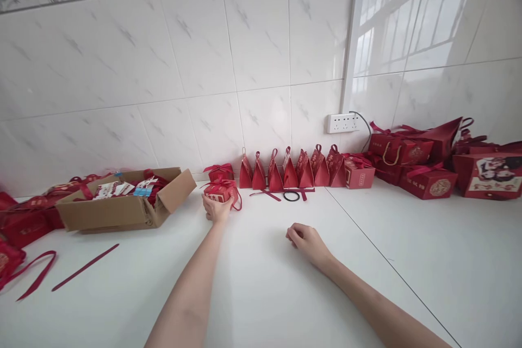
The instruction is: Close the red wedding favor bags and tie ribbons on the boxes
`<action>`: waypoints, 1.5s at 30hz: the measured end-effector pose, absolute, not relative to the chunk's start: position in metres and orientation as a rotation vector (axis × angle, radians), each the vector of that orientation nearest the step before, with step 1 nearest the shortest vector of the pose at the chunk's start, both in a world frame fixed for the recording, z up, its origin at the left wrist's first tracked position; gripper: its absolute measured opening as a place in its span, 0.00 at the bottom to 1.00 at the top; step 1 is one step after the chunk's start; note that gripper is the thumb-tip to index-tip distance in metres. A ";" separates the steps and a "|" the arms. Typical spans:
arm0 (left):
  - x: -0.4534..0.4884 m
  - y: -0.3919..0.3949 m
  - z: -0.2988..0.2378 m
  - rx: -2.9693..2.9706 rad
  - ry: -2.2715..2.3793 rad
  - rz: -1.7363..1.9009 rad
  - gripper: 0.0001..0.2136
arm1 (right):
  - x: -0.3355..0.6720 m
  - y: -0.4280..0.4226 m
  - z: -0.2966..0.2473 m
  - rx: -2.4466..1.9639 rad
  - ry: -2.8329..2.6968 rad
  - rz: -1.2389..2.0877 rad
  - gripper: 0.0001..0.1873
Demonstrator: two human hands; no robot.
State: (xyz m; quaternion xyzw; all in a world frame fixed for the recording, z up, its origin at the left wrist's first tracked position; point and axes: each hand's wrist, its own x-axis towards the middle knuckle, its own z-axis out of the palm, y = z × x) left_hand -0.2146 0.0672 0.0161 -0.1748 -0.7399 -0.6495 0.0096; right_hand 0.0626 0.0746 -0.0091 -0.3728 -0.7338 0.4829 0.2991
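My left hand (pixel 217 209) reaches forward and grips a small red gift box (pixel 220 191) with a ribbon bow, which stands on the white counter (pixel 253 283). Just behind it stands a second small red box (pixel 220 172) against the wall. My right hand (pixel 306 240) rests on the counter with its fingers curled in and nothing visible in them. A row of several red triangular gift pouches (pixel 291 169) lines the tiled wall beyond both hands.
An open cardboard box (pixel 122 207) with red items and cards sits at the left. Loose red ribbons (pixel 84 267) lie on the counter at left. A black hair tie (pixel 291 196) lies before the pouches. Red gift boxes and bags (pixel 428 160) pile at right, near a wall socket (pixel 343 123).
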 end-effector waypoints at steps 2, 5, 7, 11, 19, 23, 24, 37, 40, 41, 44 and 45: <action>-0.213 0.065 0.017 -0.578 -2.291 -2.052 0.44 | 0.062 0.076 -0.009 -0.979 -1.934 1.300 0.13; -0.196 0.061 0.017 -0.665 -2.229 -2.111 0.41 | 0.062 0.079 -0.008 -0.964 -1.901 1.325 0.14; -0.174 0.059 0.014 -0.762 -2.181 -2.177 0.39 | 0.062 0.079 -0.008 -0.941 -1.887 1.331 0.15; -0.114 0.050 0.003 -1.129 -2.038 -2.330 0.32 | 0.065 0.076 -0.007 -0.837 -1.860 1.322 0.18; -0.068 0.011 0.000 -1.843 -1.837 -2.481 0.34 | 0.058 0.080 0.004 -0.597 -1.458 1.502 0.31; -0.097 0.015 0.007 -1.791 -1.837 -2.587 0.17 | 0.038 0.087 0.009 -0.588 -1.437 1.498 0.26; -0.104 0.017 0.008 -1.731 -1.865 -2.614 0.18 | 0.035 0.087 0.007 -0.573 -1.449 1.501 0.27; -0.105 0.009 0.019 -2.023 -1.777 -2.547 0.29 | 0.057 0.083 0.002 -0.462 -1.678 1.562 0.28; -0.114 0.006 0.022 -2.070 -1.812 -2.478 0.29 | 0.061 0.084 0.004 -0.460 -1.719 1.497 0.31; -0.118 0.006 0.023 -2.070 -1.860 -2.457 0.28 | 0.062 0.086 0.002 -0.482 -1.738 1.477 0.32; -0.129 0.010 0.023 -1.981 -2.007 -2.429 0.22 | 0.066 0.095 -0.002 -0.583 -1.765 1.437 0.29; -0.130 0.011 0.023 -1.923 -2.030 -2.436 0.21 | 0.067 0.097 -0.003 -0.600 -1.761 1.434 0.27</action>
